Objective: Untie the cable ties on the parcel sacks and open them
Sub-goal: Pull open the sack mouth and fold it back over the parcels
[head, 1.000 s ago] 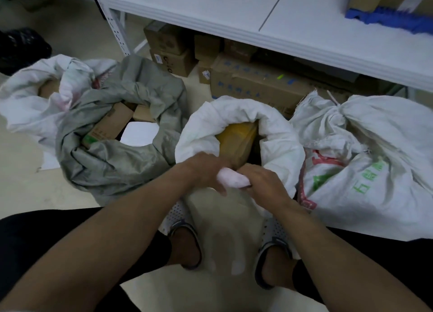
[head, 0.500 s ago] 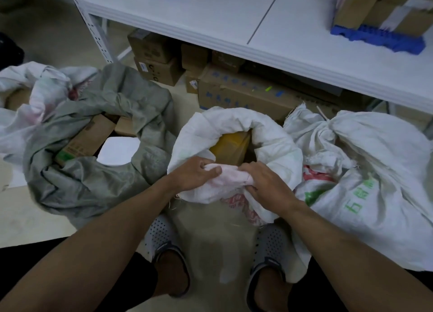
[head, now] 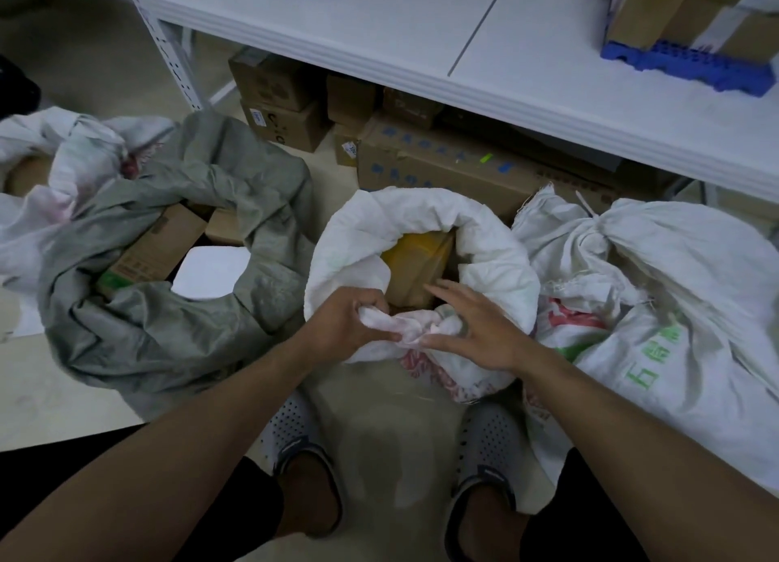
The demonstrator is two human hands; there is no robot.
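A white woven sack [head: 493,262] stands open in front of me, its rim rolled down, with a yellow parcel [head: 415,253] showing inside. My left hand [head: 343,321] grips the near rolled edge of this sack in curled fingers. My right hand [head: 472,329] lies beside it with fingers spread and mostly straight, touching the same bunched fabric. To the right lies another white sack [head: 683,308] with green print, its neck bunched and held by a white cable tie [head: 588,207]. A grey sack [head: 168,329] at the left lies open with cardboard boxes inside.
A further white sack [head: 50,207] sits open at the far left. A white metal shelf [head: 421,34] runs across the top, with cardboard boxes [head: 286,110] stored under it and boxes on a blue pallet [head: 683,64] on top. My feet in grey shoes [head: 295,439] stand below the sack.
My right hand has let go of the rolled sack edge and spread its fingers. My left hand keeps its grip on the edge. The camera has tilted up slightly.
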